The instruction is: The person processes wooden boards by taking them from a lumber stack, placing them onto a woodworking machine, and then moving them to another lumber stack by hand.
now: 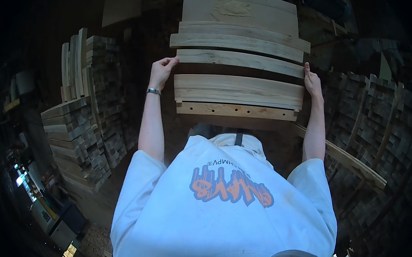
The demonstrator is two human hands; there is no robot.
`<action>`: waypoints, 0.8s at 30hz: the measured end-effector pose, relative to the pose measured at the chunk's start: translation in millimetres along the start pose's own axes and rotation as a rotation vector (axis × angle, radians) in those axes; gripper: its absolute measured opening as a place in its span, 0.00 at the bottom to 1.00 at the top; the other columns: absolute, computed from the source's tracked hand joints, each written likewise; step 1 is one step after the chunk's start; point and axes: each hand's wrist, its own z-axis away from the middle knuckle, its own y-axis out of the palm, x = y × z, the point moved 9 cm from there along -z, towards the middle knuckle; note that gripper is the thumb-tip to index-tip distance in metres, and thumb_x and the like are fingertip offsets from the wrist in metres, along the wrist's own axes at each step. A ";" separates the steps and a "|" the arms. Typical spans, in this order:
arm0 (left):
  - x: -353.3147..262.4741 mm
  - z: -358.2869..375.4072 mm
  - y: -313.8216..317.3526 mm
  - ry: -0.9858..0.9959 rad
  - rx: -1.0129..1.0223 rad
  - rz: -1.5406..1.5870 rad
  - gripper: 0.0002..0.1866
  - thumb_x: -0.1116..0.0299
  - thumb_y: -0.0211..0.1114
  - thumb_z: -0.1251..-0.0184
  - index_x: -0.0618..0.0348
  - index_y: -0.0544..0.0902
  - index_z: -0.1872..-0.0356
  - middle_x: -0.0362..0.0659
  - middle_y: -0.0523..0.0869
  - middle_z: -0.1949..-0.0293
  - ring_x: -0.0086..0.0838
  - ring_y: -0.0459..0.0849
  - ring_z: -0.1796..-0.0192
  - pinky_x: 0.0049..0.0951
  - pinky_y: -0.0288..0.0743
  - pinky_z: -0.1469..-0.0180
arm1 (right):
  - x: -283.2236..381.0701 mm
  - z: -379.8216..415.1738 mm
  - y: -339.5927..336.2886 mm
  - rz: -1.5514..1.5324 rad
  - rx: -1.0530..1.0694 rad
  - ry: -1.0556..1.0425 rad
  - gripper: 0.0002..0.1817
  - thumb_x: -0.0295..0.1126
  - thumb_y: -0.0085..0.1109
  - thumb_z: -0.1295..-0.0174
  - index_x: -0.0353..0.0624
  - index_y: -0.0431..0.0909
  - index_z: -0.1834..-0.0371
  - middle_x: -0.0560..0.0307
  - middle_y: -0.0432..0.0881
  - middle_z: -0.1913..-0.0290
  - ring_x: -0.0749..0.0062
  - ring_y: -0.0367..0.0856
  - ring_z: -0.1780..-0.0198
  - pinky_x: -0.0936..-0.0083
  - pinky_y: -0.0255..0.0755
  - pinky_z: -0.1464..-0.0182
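Observation:
A long wooden board (239, 60) spans from one of my hands to the other, lying crosswise in front of me. My left hand (164, 68), with a band on its wrist, pinches the board's left end. At the opposite end, my right hand (311, 80) closes on the board with the thumb pointing away from me; its other fingers are partly hidden. Closer to my body lie wider boards (236, 87) side by side, with a dark gap between them and the held one. Beyond it, more boards (238, 39) lie roughly parallel, separated by a narrow gap.
Nearest me runs a wooden rail (235, 110) with several dark holes. A broad panel (190, 8) at the far end carries a patch of sawdust (232, 7). Stacked lumber (74, 140) stands on the left, and more stacks (363, 111) on the right behind a slanting plank (354, 161).

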 end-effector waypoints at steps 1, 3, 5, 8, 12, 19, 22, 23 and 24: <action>2.4 5.5 0.1 -0.022 0.004 0.046 0.12 0.63 0.68 0.36 0.63 0.86 0.60 0.38 0.87 0.65 0.18 0.82 0.59 0.20 0.74 0.53 | -0.1 -4.3 5.8 -0.105 0.015 -0.135 0.41 0.66 0.34 0.33 0.30 0.78 0.59 0.41 0.81 0.55 0.62 0.77 0.50 0.65 0.68 0.47; 10.9 12.7 -3.1 -0.037 0.009 0.103 0.13 0.63 0.67 0.35 0.64 0.86 0.60 0.38 0.87 0.64 0.18 0.82 0.59 0.20 0.74 0.54 | 2.2 -1.7 14.3 -0.207 0.040 -0.272 0.40 0.64 0.35 0.32 0.32 0.78 0.54 0.43 0.81 0.51 0.64 0.77 0.48 0.66 0.67 0.45; 19.8 21.0 -4.7 -0.029 0.017 0.111 0.13 0.63 0.66 0.34 0.64 0.86 0.59 0.38 0.87 0.64 0.18 0.82 0.59 0.20 0.74 0.54 | -2.2 13.5 23.7 -0.805 0.137 -0.113 0.34 0.58 0.42 0.30 0.34 0.79 0.49 0.51 0.83 0.52 0.67 0.78 0.49 0.70 0.68 0.44; 20.0 33.7 3.0 -0.065 0.022 0.106 0.13 0.63 0.64 0.33 0.64 0.86 0.58 0.40 0.87 0.62 0.19 0.82 0.58 0.21 0.74 0.54 | -12.7 15.4 36.1 -0.915 0.217 -0.079 0.30 0.54 0.49 0.32 0.37 0.78 0.44 0.60 0.81 0.49 0.72 0.77 0.47 0.73 0.66 0.41; 13.9 23.6 -6.7 -0.050 -0.204 0.294 0.15 0.60 0.65 0.34 0.63 0.86 0.56 0.41 0.87 0.60 0.19 0.82 0.58 0.22 0.74 0.53 | -11.7 16.4 33.0 -1.009 0.188 0.002 0.27 0.51 0.51 0.32 0.38 0.76 0.44 0.56 0.80 0.47 0.73 0.75 0.45 0.72 0.65 0.39; 34.5 37.7 -4.5 -0.049 -0.051 0.094 0.18 0.61 0.66 0.34 0.65 0.84 0.53 0.43 0.87 0.59 0.21 0.83 0.57 0.23 0.76 0.52 | -13.4 17.0 41.7 -1.014 0.334 -0.075 0.26 0.49 0.51 0.31 0.36 0.76 0.45 0.56 0.80 0.47 0.73 0.76 0.46 0.72 0.68 0.42; 39.2 52.8 -5.1 -0.092 -0.041 0.210 0.18 0.62 0.66 0.35 0.68 0.84 0.53 0.44 0.87 0.59 0.22 0.83 0.57 0.24 0.76 0.51 | -24.7 8.9 52.8 -1.042 0.378 -0.005 0.26 0.49 0.49 0.31 0.37 0.75 0.44 0.56 0.80 0.47 0.72 0.76 0.46 0.72 0.68 0.41; 40.1 51.9 -4.8 -0.100 -0.022 0.233 0.17 0.62 0.67 0.35 0.68 0.84 0.54 0.44 0.87 0.59 0.22 0.83 0.57 0.23 0.77 0.51 | -29.5 3.2 56.6 -1.023 0.385 0.026 0.26 0.49 0.49 0.30 0.37 0.75 0.44 0.57 0.80 0.48 0.72 0.76 0.46 0.72 0.67 0.41; 40.2 50.5 -4.0 -0.106 -0.002 0.257 0.17 0.62 0.67 0.35 0.68 0.84 0.54 0.43 0.87 0.59 0.22 0.83 0.56 0.23 0.77 0.51 | -23.7 7.1 55.0 -1.022 0.387 0.022 0.26 0.49 0.49 0.30 0.37 0.75 0.44 0.57 0.80 0.48 0.72 0.76 0.46 0.72 0.67 0.41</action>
